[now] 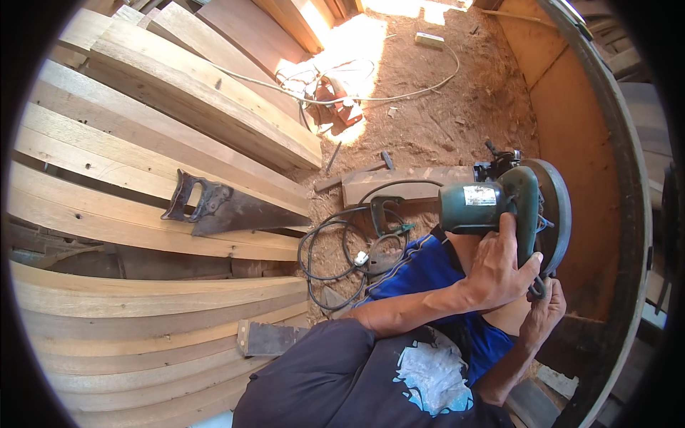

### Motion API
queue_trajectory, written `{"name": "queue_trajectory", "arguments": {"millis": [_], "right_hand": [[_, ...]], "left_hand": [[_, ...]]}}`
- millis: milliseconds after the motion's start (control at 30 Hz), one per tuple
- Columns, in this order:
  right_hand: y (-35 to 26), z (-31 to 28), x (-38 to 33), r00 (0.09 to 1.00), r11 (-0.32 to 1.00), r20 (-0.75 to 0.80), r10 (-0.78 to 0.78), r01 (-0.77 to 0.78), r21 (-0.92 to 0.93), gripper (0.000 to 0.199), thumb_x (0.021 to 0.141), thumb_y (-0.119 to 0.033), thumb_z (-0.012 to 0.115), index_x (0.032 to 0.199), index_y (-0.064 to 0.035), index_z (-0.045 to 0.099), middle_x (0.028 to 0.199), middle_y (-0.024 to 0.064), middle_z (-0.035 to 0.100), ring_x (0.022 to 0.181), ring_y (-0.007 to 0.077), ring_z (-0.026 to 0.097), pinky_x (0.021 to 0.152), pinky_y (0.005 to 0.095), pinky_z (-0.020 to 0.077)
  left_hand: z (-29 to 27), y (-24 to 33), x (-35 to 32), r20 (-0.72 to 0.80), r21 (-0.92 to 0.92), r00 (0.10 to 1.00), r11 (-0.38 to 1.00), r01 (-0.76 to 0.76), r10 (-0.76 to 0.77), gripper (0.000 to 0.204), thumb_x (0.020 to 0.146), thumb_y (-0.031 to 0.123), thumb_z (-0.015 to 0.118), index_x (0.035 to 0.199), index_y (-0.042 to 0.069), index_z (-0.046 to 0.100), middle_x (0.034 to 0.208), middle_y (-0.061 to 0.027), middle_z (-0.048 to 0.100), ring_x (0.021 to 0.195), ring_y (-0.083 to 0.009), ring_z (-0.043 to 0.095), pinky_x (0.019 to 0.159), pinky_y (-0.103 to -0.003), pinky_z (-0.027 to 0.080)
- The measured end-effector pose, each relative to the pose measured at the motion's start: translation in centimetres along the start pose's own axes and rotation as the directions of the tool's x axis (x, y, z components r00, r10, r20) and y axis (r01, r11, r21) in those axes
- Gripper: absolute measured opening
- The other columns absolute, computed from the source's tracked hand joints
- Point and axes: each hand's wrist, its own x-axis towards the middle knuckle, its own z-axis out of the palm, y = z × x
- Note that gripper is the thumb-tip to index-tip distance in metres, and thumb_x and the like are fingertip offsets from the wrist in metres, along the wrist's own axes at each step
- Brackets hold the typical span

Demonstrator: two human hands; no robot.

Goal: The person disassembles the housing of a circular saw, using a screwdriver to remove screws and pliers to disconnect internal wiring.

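A green electric circular saw [492, 203] is held up against a brown curved wooden panel [581, 143] on the right. Its round blade guard [558, 207] faces the panel. My left hand [499, 267] is wrapped around the saw's rear handle, just under the motor housing. My right hand [546, 310] grips the tool lower down, beneath the guard, close to the panel. The blade itself is hidden by the guard. My knee in blue shorts [428, 267] sits right under the saw.
A hand saw [214, 207] lies on stacked pale planks [143, 135] at left. A black cable coil [335, 260] and a clamp [385, 210] rest on sawdust-covered ground. Farther off sit a red power tool [335, 93] and a white cable [399, 93].
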Motion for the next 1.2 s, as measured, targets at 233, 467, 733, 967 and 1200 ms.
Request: {"name": "queue_trajectory", "arguments": {"millis": [233,467,733,967,1200], "right_hand": [[0.7,0.1,-0.3,0.996,0.995,-0.036,-0.085,0.083,-0.051,0.031,0.111,-0.019,0.061,0.084,-0.0037,0.061,0.078,-0.0028,0.057,0.074,0.0051,0.048,0.069,0.0236,0.0384],[-1.8,1.6,-0.8,0.982,0.919,-0.044,-0.184,0.156,-0.361,0.019,0.104,-0.007,0.064,0.086,-0.0040,0.060,0.079,-0.0015,0.052,0.076,0.0087,0.047,0.069,0.0273,0.0395],[-0.9,1.4,-1.1,0.996,0.998,0.088,-0.029,0.033,-0.045,0.014,0.104,-0.011,0.064,0.094,-0.0012,0.067,0.076,0.0063,0.062,0.072,0.0159,0.061,0.066,0.0360,0.0508],[0.5,-3.1,-2.0,0.969,0.967,0.199,-0.145,0.181,-0.178,0.017,0.100,-0.018,0.067,0.104,-0.0029,0.073,0.092,0.0179,0.074,0.086,0.0387,0.073,0.077,0.0469,0.0569],[3.5,-10.6,-4.6,0.985,0.956,-0.160,0.070,-0.112,-0.271,0.014,0.098,-0.012,0.068,0.104,0.0000,0.074,0.093,0.0220,0.074,0.086,0.0353,0.076,0.077,0.0424,0.0576]], "left_hand": [[0.0,-0.3,-0.5,-0.041,-0.022,0.998,0.998,-0.058,0.057,0.055,0.091,0.020,0.075,0.128,-0.006,0.043,0.086,-0.0226,0.063,0.074,-0.0427,0.066,0.072,-0.054,0.051],[-1.5,-0.4,0.4,0.001,0.079,0.986,0.982,-0.169,0.169,0.047,0.096,0.015,0.073,0.130,-0.002,0.046,0.095,-0.0090,0.062,0.074,-0.0155,0.061,0.064,-0.035,0.054],[-2.2,-0.8,1.7,0.208,-0.444,0.967,0.867,0.226,-0.146,0.051,0.099,0.005,0.065,0.143,-0.001,0.042,0.102,-0.0061,0.060,0.084,-0.0126,0.064,0.073,-0.028,0.057],[-7.2,-1.8,4.4,0.123,-0.472,0.987,0.868,0.151,-0.105,0.058,0.089,0.016,0.067,0.139,-0.007,0.048,0.080,-0.0073,0.061,0.071,-0.0159,0.061,0.066,-0.027,0.052],[-10.7,-1.7,7.2,0.084,-0.535,0.975,0.817,0.218,-0.206,0.035,0.094,0.020,0.064,0.118,-0.004,0.059,0.074,-0.0070,0.057,0.067,-0.0161,0.058,0.065,-0.028,0.050]]}}
